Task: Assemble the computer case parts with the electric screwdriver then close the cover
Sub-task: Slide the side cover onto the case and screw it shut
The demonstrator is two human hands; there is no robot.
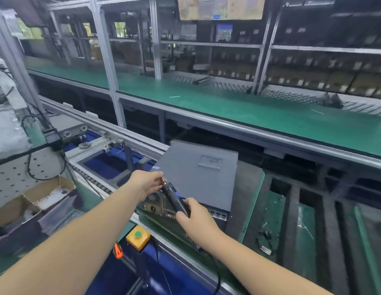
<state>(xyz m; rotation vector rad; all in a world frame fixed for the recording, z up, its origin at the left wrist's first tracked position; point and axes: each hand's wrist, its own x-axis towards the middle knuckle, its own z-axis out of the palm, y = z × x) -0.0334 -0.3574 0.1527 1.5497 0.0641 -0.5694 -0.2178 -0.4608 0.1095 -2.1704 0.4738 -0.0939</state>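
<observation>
Computer case [196, 173] lies just beyond both hands, its cover resting on top, while the right hand [193, 220] grips the screwdriver [176, 199] and the left hand [146, 182] pinches its tip, apparently seating a screw to drive next.

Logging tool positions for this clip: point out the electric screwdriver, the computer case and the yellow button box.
electric screwdriver [176, 200]: head view, middle of its black body.
computer case [198, 179]: head view, flat grey top cover.
yellow button box [138, 238]: head view, yellow top face beside the green button.
</observation>
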